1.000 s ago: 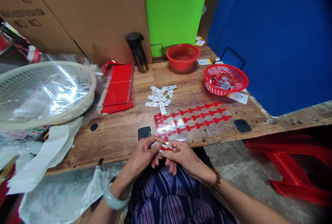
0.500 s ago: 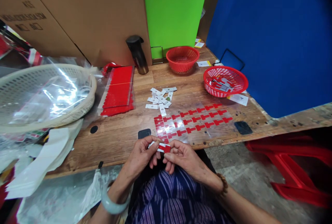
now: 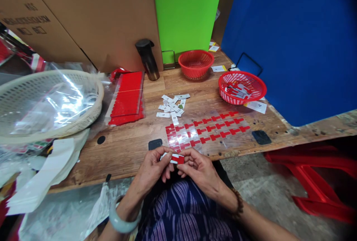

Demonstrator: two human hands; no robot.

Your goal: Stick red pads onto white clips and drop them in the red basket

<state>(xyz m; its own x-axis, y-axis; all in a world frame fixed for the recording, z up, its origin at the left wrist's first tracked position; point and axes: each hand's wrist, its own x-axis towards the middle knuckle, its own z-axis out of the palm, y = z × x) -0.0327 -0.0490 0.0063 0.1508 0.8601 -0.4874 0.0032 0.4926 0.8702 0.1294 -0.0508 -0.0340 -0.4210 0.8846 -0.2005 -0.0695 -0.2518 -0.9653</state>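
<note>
My left hand [image 3: 156, 164] pinches the left end of a small white card [image 3: 174, 161] at the table's front edge. On the card's right end is a red piece [image 3: 180, 159], which my right hand [image 3: 196, 166] grips between thumb and forefinger. Just beyond my hands, a clear sheet with rows of red T-shaped stickers [image 3: 214, 137] lies on the table. Behind it sits a loose pile of white cards [image 3: 173, 107]. A red basket [image 3: 242, 99] at the right holds red and white pieces.
Another red basket [image 3: 196, 73] and a dark flask [image 3: 149, 60] stand at the back. Red sheets [image 3: 126, 97] lie beside a large cream basket [image 3: 96, 112] of plastic bags. A red stool [image 3: 315, 181] is at the right.
My right hand has tilted slightly, its lower fingers curling in closer beneath the card. The card stays between both hands, almost unmoved.
</note>
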